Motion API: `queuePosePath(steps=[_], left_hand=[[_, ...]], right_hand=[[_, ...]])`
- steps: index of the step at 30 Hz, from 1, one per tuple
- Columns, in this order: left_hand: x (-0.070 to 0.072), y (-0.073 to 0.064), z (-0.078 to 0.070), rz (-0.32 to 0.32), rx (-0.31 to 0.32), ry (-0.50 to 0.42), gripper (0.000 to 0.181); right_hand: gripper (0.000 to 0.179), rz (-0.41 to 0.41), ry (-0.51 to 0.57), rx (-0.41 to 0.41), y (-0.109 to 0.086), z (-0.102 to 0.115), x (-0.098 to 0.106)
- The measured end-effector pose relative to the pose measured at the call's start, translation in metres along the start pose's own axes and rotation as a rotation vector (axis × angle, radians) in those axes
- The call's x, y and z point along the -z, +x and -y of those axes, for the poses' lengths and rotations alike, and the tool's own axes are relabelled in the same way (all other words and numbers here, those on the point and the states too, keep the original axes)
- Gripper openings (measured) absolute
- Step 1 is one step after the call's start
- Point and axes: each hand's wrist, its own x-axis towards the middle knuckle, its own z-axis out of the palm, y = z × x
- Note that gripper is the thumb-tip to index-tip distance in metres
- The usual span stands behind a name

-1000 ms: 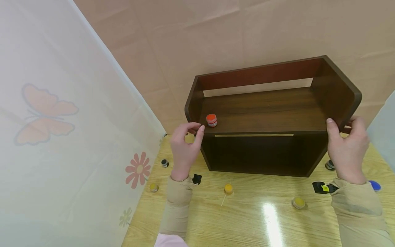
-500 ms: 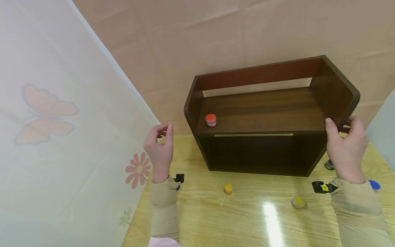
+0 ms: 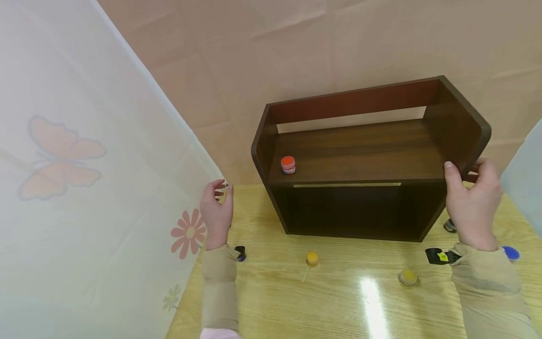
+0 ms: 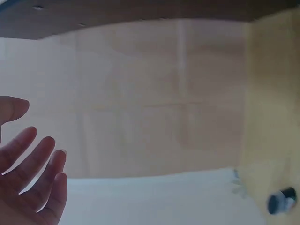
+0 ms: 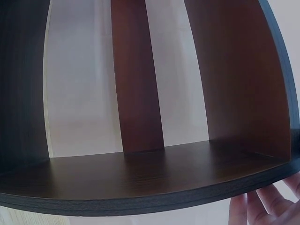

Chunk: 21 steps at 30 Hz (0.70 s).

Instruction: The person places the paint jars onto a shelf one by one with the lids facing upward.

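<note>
A dark brown wooden shelf unit (image 3: 351, 150) stands on the table, with an upper shelf and an open lower compartment. My right hand (image 3: 472, 202) grips the front edge of its right side panel, thumb inside and fingers round the outer face. Those fingers (image 5: 253, 206) show past the panel edge in the right wrist view. To the left of the unit, apart from it, my left hand (image 3: 217, 214) is raised with relaxed, spread fingers and holds nothing. Near the upper shelf's left front corner sits a small red-lidded jar (image 3: 288, 165).
On the table (image 3: 275, 292) lie an orange round thing (image 3: 312, 258) with a thin stick and a yellow-lidded jar (image 3: 408, 277). Beyond my right wrist are a dark jar (image 3: 450, 225) and a blue disc (image 3: 511, 253). A dark-lidded jar (image 4: 281, 200) shows in the left wrist view.
My left hand has left the unit's left front edge, moved left and slightly down, and its fingers have spread. The right hand keeps its grip; the shelf unit and red-lidded jar stay in place.
</note>
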Motion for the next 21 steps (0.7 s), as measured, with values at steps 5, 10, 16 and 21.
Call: queuePosePath(steps=[5, 10, 16, 21], left_hand=[[-0.006, -0.014, 0.034, 0.124, 0.117, 0.088, 0.031], [-0.01, -0.027, 0.059, 0.224, 0.261, 0.129, 0.037], [-0.015, -0.034, 0.078, 0.391, 0.362, 0.227, 0.046], [-0.022, -0.039, 0.093, 0.456, 0.423, 0.299, 0.051]], right_hand=[[0.024, -0.004, -0.002, 0.015, -0.002, 0.001, -0.001], [0.029, -0.006, -0.003, 0.026, -0.003, 0.002, -0.002], [0.024, -0.006, 0.002, 0.009, -0.003, 0.003, -0.001], [0.02, -0.007, 0.006, -0.004, -0.003, 0.003, 0.0]])
